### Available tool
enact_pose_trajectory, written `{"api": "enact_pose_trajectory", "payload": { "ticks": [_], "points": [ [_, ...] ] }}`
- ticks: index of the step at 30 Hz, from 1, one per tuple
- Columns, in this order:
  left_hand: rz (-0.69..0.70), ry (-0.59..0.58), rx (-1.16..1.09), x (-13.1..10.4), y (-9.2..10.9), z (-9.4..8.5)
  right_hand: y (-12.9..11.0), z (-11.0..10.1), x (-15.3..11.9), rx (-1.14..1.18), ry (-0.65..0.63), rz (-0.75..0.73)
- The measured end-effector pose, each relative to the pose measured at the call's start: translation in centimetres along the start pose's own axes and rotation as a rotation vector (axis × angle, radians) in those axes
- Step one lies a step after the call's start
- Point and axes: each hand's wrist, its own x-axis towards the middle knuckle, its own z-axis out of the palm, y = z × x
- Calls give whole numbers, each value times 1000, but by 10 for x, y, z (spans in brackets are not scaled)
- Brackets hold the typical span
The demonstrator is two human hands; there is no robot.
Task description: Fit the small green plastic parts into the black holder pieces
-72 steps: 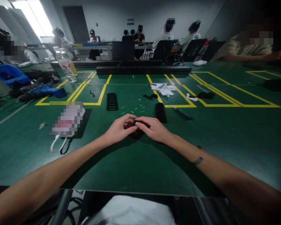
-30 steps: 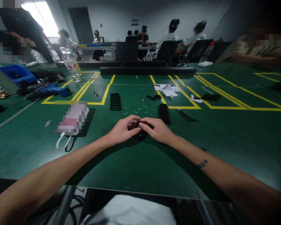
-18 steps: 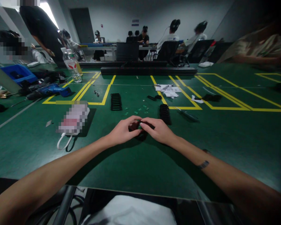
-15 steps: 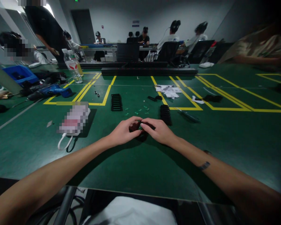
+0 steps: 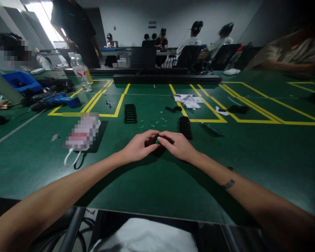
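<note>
My left hand (image 5: 139, 146) and my right hand (image 5: 180, 146) meet over the table in front of me, fingertips nearly touching. Between them is a small dark part with a green piece (image 5: 157, 140) on it, mostly covered by my fingers. The left thumb and fingers curve around its left side. My right thumb presses at the green piece from the right. Just beyond lie several small green pieces (image 5: 154, 125) scattered on the table. A black slotted rack (image 5: 130, 113) lies behind to the left, and a second black ribbed rack (image 5: 185, 127) close to my right hand.
On the green table (image 5: 147, 189) a white device with a cord loop (image 5: 84, 134) lies left. Farther left are a blue power tool (image 5: 60, 100), a blue bin (image 5: 21, 83) and bottles (image 5: 81, 73). White papers (image 5: 190, 101) and a thin dark tool (image 5: 211, 128) lie right.
My hands keep almost the same pose around the small part. In the background, a standing person in dark clothes has moved to the right.
</note>
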Motion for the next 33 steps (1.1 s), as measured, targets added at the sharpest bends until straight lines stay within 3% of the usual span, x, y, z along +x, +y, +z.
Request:
{"api": "enact_pose_trajectory", "payload": {
  "ticks": [21,33],
  "points": [
    [1,4,9,0,4,-1,-4,-2,1,17,-11,50],
    [-77,29,-213,1,0,1,3,-3,1,249,-7,179]
  ]
}}
